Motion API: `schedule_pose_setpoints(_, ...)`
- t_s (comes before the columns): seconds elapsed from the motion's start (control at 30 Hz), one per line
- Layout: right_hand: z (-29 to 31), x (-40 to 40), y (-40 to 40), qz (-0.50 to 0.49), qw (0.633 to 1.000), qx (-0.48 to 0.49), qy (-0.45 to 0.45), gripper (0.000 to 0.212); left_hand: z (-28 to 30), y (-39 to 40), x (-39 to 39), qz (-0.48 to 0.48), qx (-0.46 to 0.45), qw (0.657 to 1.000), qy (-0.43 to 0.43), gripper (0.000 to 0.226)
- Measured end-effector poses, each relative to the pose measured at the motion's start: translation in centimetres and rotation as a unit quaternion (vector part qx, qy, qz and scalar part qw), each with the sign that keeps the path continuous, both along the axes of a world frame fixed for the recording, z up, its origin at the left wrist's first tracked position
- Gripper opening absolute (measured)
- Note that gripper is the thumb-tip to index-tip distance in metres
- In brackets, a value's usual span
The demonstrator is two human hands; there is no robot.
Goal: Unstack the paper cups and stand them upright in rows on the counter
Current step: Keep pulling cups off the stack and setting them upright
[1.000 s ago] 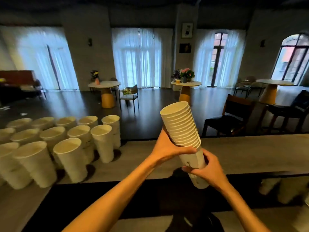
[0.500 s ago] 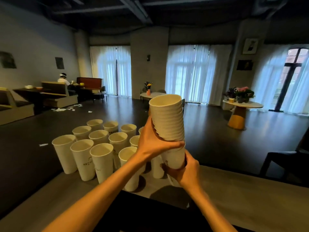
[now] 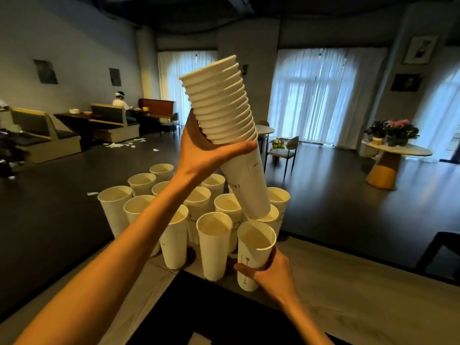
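Gripping the tilted cup stack (image 3: 239, 155), left fingers (image 3: 239, 146); right fingers (image 3: 245, 268) clasp one empty cup (image 3: 254, 255).

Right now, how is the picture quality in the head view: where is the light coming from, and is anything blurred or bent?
Head view: daylight comes through the curtained windows behind, so the room stays dim and the cup stack is backlit; the floor shows pale glare; the wide lens bends the pillar and walls; the left hand and right hand look slightly soft.
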State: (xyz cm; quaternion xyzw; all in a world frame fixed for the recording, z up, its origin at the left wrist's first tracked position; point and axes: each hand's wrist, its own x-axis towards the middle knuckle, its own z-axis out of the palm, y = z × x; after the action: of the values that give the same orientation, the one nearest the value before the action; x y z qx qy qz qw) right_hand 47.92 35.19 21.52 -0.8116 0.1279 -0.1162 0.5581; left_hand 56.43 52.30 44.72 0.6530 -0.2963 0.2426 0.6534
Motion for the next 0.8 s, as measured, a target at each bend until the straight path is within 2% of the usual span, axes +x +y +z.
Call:
schedule_pose_setpoints(0.13,0.5,0.1,0.1,0.000,1.000,0.012,0.021,0.088,-0.4,0.1,0.2,0.005,0.008,1.000,-0.004,0.087)
schedule_pose_setpoints(0.23,0.4,-0.1,0.1,0.010,0.999,0.009,0.050,0.085,0.0,-0.2,-0.2,-0.001,-0.003,1.000,0.010,0.083)
schedule_pose_setpoints(0.43,0.6,-2.1,-1.8,0.050,0.993,-0.023,0.100,0.094,1.0,-1.2,-2.0,-0.032,-0.039,0.998,0.036,0.091)
schedule_pose_setpoints(0.63,3.1,-7.3,-7.2,-0.043,0.994,-0.089,0.035,0.098,0.2,-6.0,-3.7,-0.086,-0.024,0.996,0.028,0.098)
schedule_pose_setpoints(0.8,6.9,-10.9,-10.8,-0.069,0.986,-0.136,-0.066,0.086,-2.8,-12.2,-6.4,-0.149,0.050,0.987,0.012,0.105)
